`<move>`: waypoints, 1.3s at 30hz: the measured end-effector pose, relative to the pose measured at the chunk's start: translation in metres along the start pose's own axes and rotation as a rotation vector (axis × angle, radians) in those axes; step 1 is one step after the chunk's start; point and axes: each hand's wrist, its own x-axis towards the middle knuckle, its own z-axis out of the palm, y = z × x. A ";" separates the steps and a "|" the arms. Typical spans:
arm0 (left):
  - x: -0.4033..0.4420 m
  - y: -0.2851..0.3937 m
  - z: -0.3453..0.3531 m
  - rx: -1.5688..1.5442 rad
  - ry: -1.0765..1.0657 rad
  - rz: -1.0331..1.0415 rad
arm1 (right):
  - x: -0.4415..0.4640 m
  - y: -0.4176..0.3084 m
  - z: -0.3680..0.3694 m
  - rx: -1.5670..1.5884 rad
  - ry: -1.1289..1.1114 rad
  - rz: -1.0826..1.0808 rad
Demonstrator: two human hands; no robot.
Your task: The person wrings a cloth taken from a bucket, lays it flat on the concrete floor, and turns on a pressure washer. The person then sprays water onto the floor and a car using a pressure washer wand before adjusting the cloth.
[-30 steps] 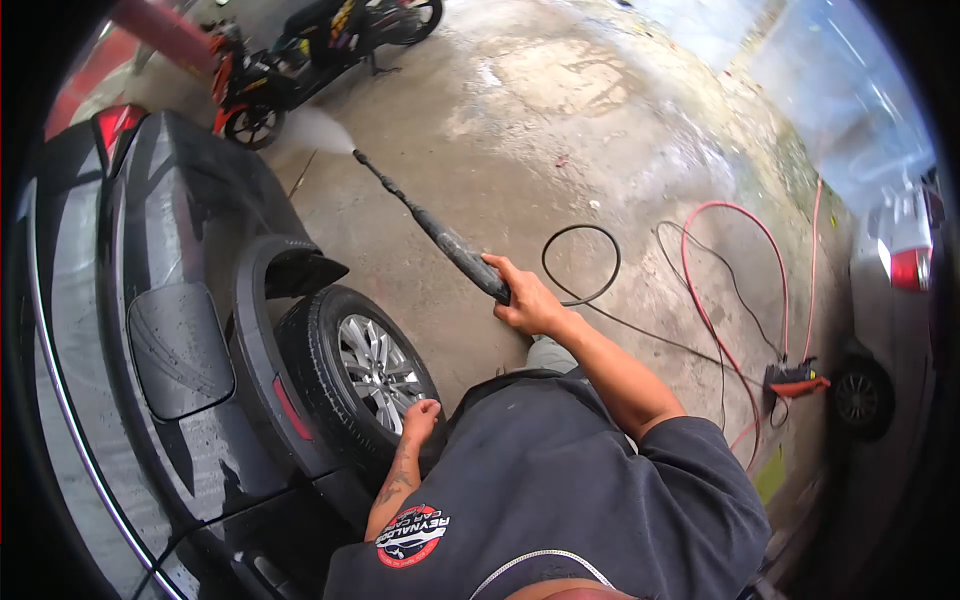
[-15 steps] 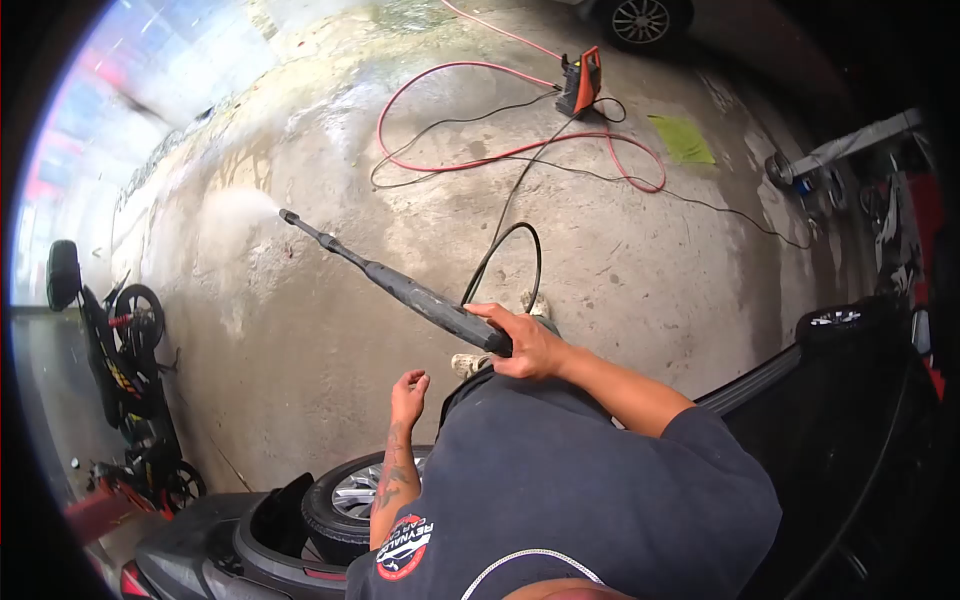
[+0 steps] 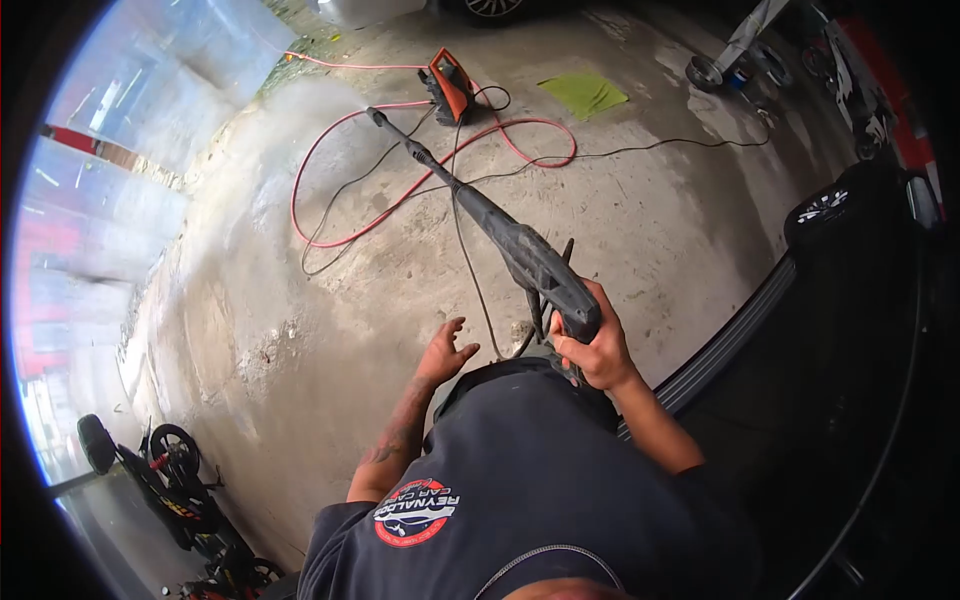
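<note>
A black pressure washer gun (image 3: 520, 248) with a long lance is gripped by its rear handle in my right hand (image 3: 600, 345). Its nozzle (image 3: 376, 116) points away toward the upper left, and a pale mist spreads beyond the tip. My left hand (image 3: 445, 352) hangs free in front of my body, holding nothing, with thumb and fingers apart. A dark hose drops from the gun and is partly hidden by my hand and body. The orange and black pressure washer (image 3: 450, 88) stands upright on the floor ahead.
Across the concrete floor (image 3: 400, 270) lie a looped red hose (image 3: 296, 200) and thin black cables. A yellow-green cloth (image 3: 585, 95) is spread out ahead. A dark vehicle (image 3: 800, 400) flanks my right. A motorcycle (image 3: 180, 490) stands at lower left; a car wheel (image 3: 492, 8) shows at the top.
The lance has swung right and now points farther ahead, still spraying. My left hand has moved forward and its fingers have spread. The view has turned, and the wheel at lower left is gone.
</note>
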 end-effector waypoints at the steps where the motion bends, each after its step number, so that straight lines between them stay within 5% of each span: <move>1: 0.023 0.021 0.008 0.037 -0.030 0.087 | 0.007 -0.005 -0.015 0.050 0.046 -0.028; 6: 0.133 0.099 0.060 0.070 -0.232 0.215 | 0.043 -0.038 -0.068 0.189 0.297 -0.133; 12: 0.223 0.150 0.098 -0.469 -0.981 -0.061 | 0.100 -0.094 -0.133 0.233 0.547 -0.138; 14: 0.238 0.159 0.089 -0.381 -1.007 -0.011 | 0.127 -0.105 -0.159 0.240 0.639 -0.182; 18: 0.309 0.182 0.032 -0.482 -0.891 -0.042 | 0.185 -0.134 -0.217 0.192 0.750 -0.165; 22: 0.369 0.204 -0.041 -0.282 -0.600 0.222 | 0.223 -0.171 -0.267 0.045 0.856 -0.128; 26: 0.441 0.207 -0.104 0.072 -0.303 0.258 | 0.239 -0.207 -0.308 -0.075 0.886 -0.063; 29: 0.464 0.256 -0.114 -0.066 -0.363 0.339 | 0.255 -0.235 -0.331 -0.215 0.859 0.018; 36: 0.537 0.410 -0.055 0.185 -0.436 0.655 | 0.327 -0.288 -0.379 -0.427 0.831 0.258; 39: 0.586 0.466 -0.040 0.154 -0.446 0.597 | 0.375 -0.303 -0.430 -0.452 0.661 0.346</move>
